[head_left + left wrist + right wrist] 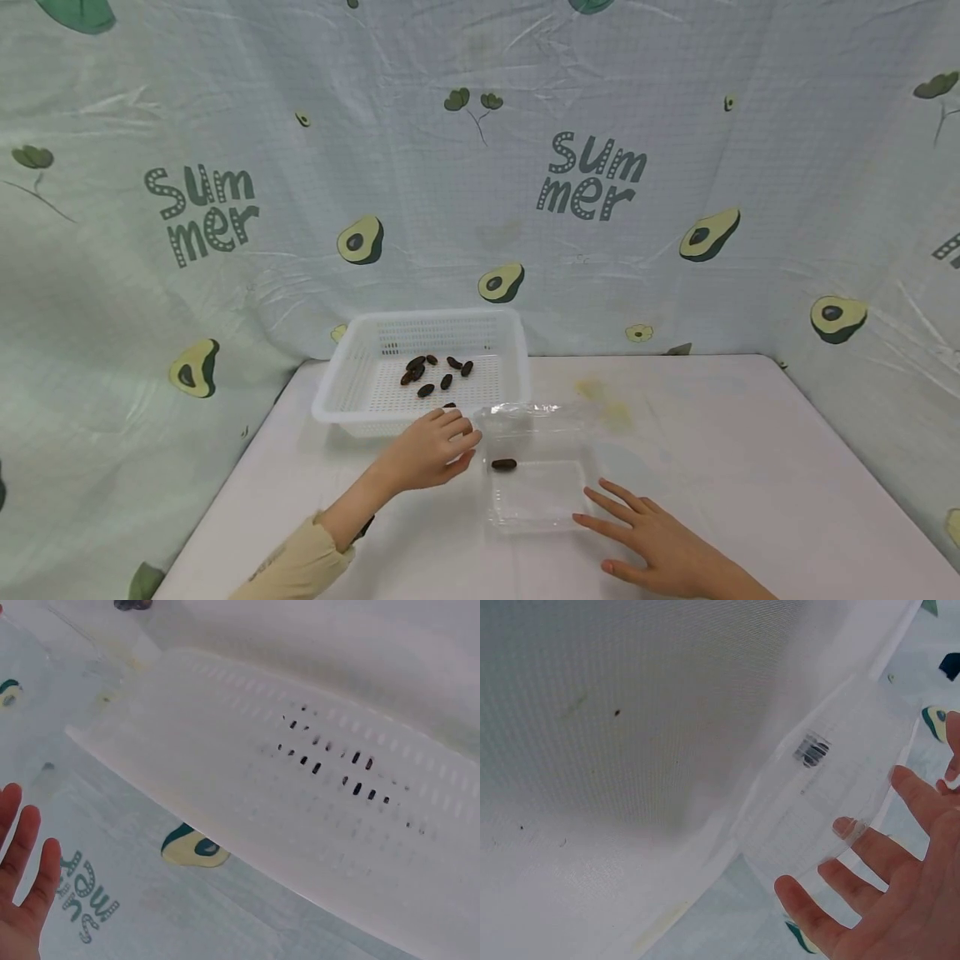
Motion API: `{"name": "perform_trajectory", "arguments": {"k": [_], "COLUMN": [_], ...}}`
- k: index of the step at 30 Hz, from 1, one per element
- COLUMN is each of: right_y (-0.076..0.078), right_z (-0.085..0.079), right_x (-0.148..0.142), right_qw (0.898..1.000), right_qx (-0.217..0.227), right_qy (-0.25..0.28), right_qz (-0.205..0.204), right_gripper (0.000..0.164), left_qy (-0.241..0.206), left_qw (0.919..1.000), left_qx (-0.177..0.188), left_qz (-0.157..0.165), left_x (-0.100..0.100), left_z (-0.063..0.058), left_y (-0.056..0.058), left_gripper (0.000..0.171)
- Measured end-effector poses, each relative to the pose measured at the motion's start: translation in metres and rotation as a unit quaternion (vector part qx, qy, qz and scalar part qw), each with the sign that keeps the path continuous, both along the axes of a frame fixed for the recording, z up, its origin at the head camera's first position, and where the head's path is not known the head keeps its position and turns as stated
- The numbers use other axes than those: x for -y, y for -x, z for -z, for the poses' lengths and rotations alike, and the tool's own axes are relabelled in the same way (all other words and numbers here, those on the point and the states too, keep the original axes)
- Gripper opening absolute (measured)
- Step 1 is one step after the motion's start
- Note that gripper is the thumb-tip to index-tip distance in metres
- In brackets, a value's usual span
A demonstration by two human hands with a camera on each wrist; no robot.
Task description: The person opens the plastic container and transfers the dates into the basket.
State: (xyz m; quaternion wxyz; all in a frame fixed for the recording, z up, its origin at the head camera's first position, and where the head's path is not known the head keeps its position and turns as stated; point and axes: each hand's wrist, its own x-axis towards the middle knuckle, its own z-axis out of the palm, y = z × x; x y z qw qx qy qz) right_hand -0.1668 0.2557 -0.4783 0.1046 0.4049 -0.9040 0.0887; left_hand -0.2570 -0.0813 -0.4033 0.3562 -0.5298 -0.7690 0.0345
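A clear plastic box (536, 496) with its lid (532, 419) folded back lies in front of me. One dark brown, oblong piece that looks like a date (504, 464) lies in its left part. At the box's left edge, my left hand (431, 450) hovers with loosely bent fingers, and nothing shows in its grasp. My right hand (656, 542) has its fingers spread at the right side of the box. In the right wrist view, fingertips (845, 826) meet the clear plastic wall. Left of the lid stands a white perforated basket (345, 371) holding several similar dark pieces (426, 390).
A white cloth covers the table (720, 467), with faint yellow stains (618, 414) behind the box. Behind the table hangs a curtain (420, 183) printed with avocados and lettering. The basket stands near the table's back left corner.
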Motion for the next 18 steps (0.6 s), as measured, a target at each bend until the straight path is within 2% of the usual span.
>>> {"name": "perform_trajectory", "arguments": {"k": [4, 9, 13, 18], "right_y": [0.0, -0.001, 0.0, 0.0], "right_z": [0.0, 0.001, 0.001, 0.001], "right_x": [0.0, 0.0, 0.001, 0.001], "right_qw": [1.0, 0.999, 1.0, 1.0], "right_qx": [-0.016, -0.026, -0.016, -0.019], "right_qy": [-0.008, -0.02, -0.02, -0.018], "right_qz": [0.002, 0.009, 0.012, 0.011], "right_gripper": [0.052, 0.052, 0.051, 0.051], "left_qy": [0.031, 0.083, 0.111, 0.122], "left_qw": [0.9995, 0.9962, 0.9927, 0.9891], "left_qx": [0.001, 0.018, 0.028, 0.03], "left_qz": [0.001, -0.018, -0.039, -0.077], "left_x": [-0.007, -0.018, -0.027, -0.042], "left_z": [0.008, 0.019, 0.028, 0.039], "left_y": [-0.012, -0.022, -0.024, -0.022], "left_gripper": [0.012, 0.021, 0.026, 0.031]}}
